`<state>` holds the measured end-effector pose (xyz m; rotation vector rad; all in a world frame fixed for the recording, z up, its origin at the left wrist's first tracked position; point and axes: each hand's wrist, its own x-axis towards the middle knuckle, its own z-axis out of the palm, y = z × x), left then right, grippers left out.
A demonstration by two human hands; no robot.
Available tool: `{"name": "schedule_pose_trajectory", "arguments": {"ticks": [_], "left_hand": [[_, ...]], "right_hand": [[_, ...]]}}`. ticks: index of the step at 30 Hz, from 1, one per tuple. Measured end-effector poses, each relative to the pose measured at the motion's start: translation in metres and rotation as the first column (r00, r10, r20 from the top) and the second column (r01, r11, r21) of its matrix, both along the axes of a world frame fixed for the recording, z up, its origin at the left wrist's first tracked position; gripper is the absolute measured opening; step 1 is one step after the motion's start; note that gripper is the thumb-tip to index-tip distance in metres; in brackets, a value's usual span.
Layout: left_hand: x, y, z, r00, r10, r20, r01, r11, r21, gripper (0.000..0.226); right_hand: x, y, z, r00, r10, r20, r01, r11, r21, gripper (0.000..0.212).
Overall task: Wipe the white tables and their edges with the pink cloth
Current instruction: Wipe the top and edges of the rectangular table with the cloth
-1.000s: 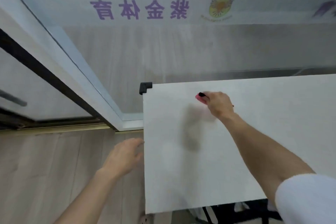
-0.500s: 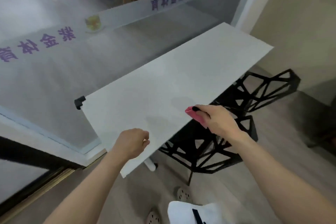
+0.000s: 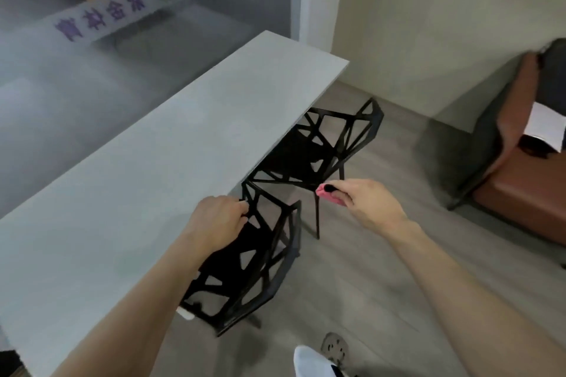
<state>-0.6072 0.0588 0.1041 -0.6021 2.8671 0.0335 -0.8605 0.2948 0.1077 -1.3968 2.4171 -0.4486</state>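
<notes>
A long white table [image 3: 137, 177] lines a frosted glass wall [image 3: 61, 86]. The right hand [image 3: 367, 205] pinches the pink cloth [image 3: 329, 195] just off the table's near edge, above black chairs [image 3: 321, 147]. The left hand [image 3: 217, 217] curls at that edge, its grip unclear.

Forearms [image 3: 137, 300]: bare.
Nail [image 3: 329, 187]: black, on the right hand [image 3: 367, 205].
Garment [image 3: 315, 361]: white, dark stripe, below the black chair [image 3: 245, 269].
Shoe [image 3: 335, 346]: grey, perforated, below the chair.
</notes>
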Motion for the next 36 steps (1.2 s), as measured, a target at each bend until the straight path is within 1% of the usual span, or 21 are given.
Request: {"name": "schedule_pose_trajectory", "arguments": {"ticks": [2, 3, 6, 9, 13, 14, 15, 17, 20, 22, 23, 24, 26, 27, 29, 31, 32, 33, 35, 36], "left_hand": [[-0.041, 0.014, -0.006, 1.000, 0.018, -0.008, -0.018, 1.000, -0.001, 0.022], [-0.059, 0.019, -0.008, 0.999, 0.038, -0.008, -0.038, 0.999, -0.002, 0.022], [-0.111, 0.024, -0.011, 0.996, 0.084, -0.002, -0.084, 0.996, -0.033, 0.020], [-0.163, 0.014, -0.016, 0.990, 0.142, 0.009, -0.142, 0.989, -0.035, 0.020], [-0.254, -0.008, -0.031, 0.978, 0.196, -0.074, -0.192, 0.980, 0.056, 0.010], [-0.286, -0.012, -0.036, 0.975, 0.199, -0.096, -0.192, 0.978, 0.084, 0.010], [-0.321, -0.017, -0.041, 0.972, 0.206, -0.117, -0.192, 0.974, 0.124, 0.015], [-0.402, -0.023, -0.044, 0.966, 0.202, -0.162, -0.157, 0.955, 0.253, 0.029], [-0.514, -0.016, -0.035, 0.965, 0.166, -0.204, -0.055, 0.887, 0.459, 0.049], [-0.582, -0.014, -0.024, 0.959, 0.162, -0.233, 0.005, 0.812, 0.584, 0.058], [-0.613, -0.015, -0.016, 0.954, 0.171, -0.246, 0.025, 0.773, 0.634, 0.055], [-0.641, -0.016, -0.011, 0.947, 0.177, -0.267, 0.051, 0.740, 0.671, 0.046], [-0.693, -0.024, -0.004, 0.932, 0.216, -0.289, 0.056, 0.705, 0.707, 0.016], [-0.717, -0.032, -0.003, 0.922, 0.250, -0.296, 0.038, 0.701, 0.712, 0.015], [-0.759, -0.051, -0.004, 0.893, 0.315, -0.322, 0.016, 0.693, 0.721, 0.022], [-0.788, -0.072, -0.012, 0.870, 0.383, -0.309, -0.037, 0.677, 0.735, 0.020], [-0.799, -0.083, -0.017, 0.850, 0.429, -0.305, -0.073, 0.670, 0.739, 0.020], [-0.807, -0.092, -0.018, 0.821, 0.489, -0.296, -0.126, 0.660, 0.741, 0.019], [-0.814, -0.103, -0.018, 0.751, 0.615, -0.240, -0.259, 0.609, 0.749, 0.014], [-0.814, -0.108, -0.016, 0.721, 0.660, -0.211, -0.320, 0.588, 0.743, 0.019]], "right_hand": [[-0.040, 0.014, 0.000, 0.999, 0.023, 0.024, -0.023, 0.999, 0.026, 0.068], [-0.059, 0.018, 0.003, 0.999, 0.035, 0.027, -0.037, 0.998, 0.050, 0.071], [-0.119, 0.018, 0.007, 0.997, 0.073, -0.009, -0.072, 0.994, 0.085, 0.053], [-0.180, 0.004, 0.004, 0.995, 0.099, -0.007, -0.098, 0.993, 0.058, 0.046], [-0.267, -0.020, -0.003, 0.995, 0.092, -0.032, -0.090, 0.995, 0.037, 0.034], [-0.291, -0.025, -0.007, 0.996, 0.073, -0.049, -0.071, 0.997, 0.044, 0.031], [-0.317, -0.030, -0.010, 0.997, 0.052, -0.050, -0.049, 0.997, 0.059, 0.029], [-0.372, -0.038, -0.009, 1.000, 0.021, 0.009, -0.022, 0.996, 0.092, 0.029], [-0.450, -0.047, 0.001, 0.997, 0.051, 0.066, -0.058, 0.992, 0.115, 0.025], [-0.499, -0.055, 0.010, 0.994, 0.064, 0.086, -0.070, 0.995, 0.069, 0.015], [-0.521, -0.061, 0.014, 0.992, 0.074, 0.103, -0.079, 0.996, 0.039, 0.012], [-0.543, -0.069, 0.015, 0.990, 0.080, 0.119, -0.082, 0.997, 0.008, 0.011], [-0.586, -0.090, 0.017, 0.985, 0.060, 0.161, -0.054, 0.998, -0.045, 0.016], [-0.608, -0.100, 0.016, 0.979, 0.039, 0.200, -0.026, 0.997, -0.069, 0.020], [-0.655, -0.122, 0.010, 0.955, 0.014, 0.297, 0.009, 0.997, -0.078, 0.028], [-0.702, -0.145, -0.003, 0.924, 0.056, 0.378, -0.038, 0.998, -0.054, 0.043], [-0.725, -0.160, -0.009, 0.914, 0.094, 0.394, -0.079, 0.995, -0.055, 0.041], [-0.745, -0.177, -0.015, 0.903, 0.142, 0.404, -0.125, 0.990, -0.069, 0.033], [-0.773, -0.215, -0.016, 0.878, 0.240, 0.415, -0.219, 0.971, -0.099, 0.016], [-0.782, -0.235, -0.013, 0.866, 0.284, 0.412, -0.263, 0.959, -0.109, 0.015]]}}
